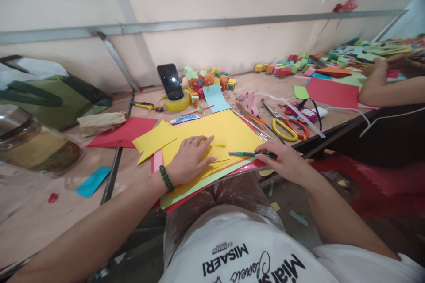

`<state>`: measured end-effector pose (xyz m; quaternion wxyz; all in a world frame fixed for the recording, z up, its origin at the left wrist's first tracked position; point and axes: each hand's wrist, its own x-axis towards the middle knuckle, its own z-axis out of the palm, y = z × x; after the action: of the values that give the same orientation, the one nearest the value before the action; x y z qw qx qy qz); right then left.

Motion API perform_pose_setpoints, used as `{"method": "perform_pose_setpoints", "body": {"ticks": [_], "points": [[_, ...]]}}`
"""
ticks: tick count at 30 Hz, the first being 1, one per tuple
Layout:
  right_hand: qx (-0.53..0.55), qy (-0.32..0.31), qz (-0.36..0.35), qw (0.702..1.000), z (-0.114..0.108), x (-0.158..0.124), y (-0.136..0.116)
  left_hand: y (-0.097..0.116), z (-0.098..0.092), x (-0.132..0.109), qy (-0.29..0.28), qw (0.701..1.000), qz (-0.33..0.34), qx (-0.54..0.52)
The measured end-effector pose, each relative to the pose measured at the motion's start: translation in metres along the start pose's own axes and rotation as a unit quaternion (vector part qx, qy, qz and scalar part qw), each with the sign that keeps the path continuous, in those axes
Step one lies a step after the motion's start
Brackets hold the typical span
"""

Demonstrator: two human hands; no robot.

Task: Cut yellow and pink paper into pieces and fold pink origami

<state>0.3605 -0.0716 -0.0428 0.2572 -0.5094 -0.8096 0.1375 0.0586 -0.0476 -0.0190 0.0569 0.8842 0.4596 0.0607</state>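
My left hand (192, 159) lies on a stack of yellow paper (229, 128), thumb and fingers spread. Around that wrist is a dark green bead bracelet. A small curled yellow strip (217, 146) shows just past the fingertips. At the stack's right edge, my right hand (282, 159) is closed around a green craft knife (247, 154), its blade pointing left over the yellow sheets. Green, pink and red sheets stick out from under the yellow ones. A folded yellow piece (154, 139) rests on the stack's left side.
Behind the stack stand a phone (170, 82), a tape roll (176, 102) and several coloured paper cubes (209, 79). Yellow-handled scissors (283, 128) and orange-handled ones lie to the right. A jar (40, 146) is at left. Another person's arm (392, 90) reaches in from the right.
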Motion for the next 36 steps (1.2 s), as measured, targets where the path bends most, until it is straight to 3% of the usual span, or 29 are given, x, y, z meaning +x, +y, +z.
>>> {"method": "perform_pose_setpoints", "body": {"ticks": [4, 8, 12, 15, 17, 21, 28, 36], "points": [[-0.105, 0.069, 0.02, 0.992, -0.01, 0.014, 0.002, 0.002, -0.005, 0.005, 0.014, 0.998, -0.053, -0.025], [-0.132, 0.099, -0.023, 0.986, -0.005, 0.034, -0.012, 0.001, -0.011, 0.01, -0.021, 0.991, -0.083, -0.099], [-0.006, 0.018, -0.065, 0.998, 0.01, 0.044, -0.041, 0.003, -0.017, 0.011, -0.051, 0.988, -0.09, -0.118], [0.124, -0.081, -0.034, 0.988, 0.023, 0.047, -0.058, 0.003, -0.019, 0.01, -0.052, 0.988, -0.074, -0.122], [0.171, -0.107, -0.002, 0.98, 0.03, 0.048, -0.062, -0.001, -0.018, 0.009, -0.045, 0.985, -0.065, -0.155], [0.189, -0.11, 0.029, 0.975, 0.037, 0.051, -0.058, -0.009, -0.012, 0.01, -0.041, 0.972, -0.053, -0.224], [0.208, -0.103, 0.032, 0.972, 0.04, 0.05, -0.053, -0.007, -0.008, 0.01, -0.058, 0.984, -0.049, -0.163], [0.172, -0.083, 0.023, 0.981, 0.042, 0.05, -0.055, -0.016, 0.004, 0.005, -0.017, 0.986, -0.009, -0.163]]}}
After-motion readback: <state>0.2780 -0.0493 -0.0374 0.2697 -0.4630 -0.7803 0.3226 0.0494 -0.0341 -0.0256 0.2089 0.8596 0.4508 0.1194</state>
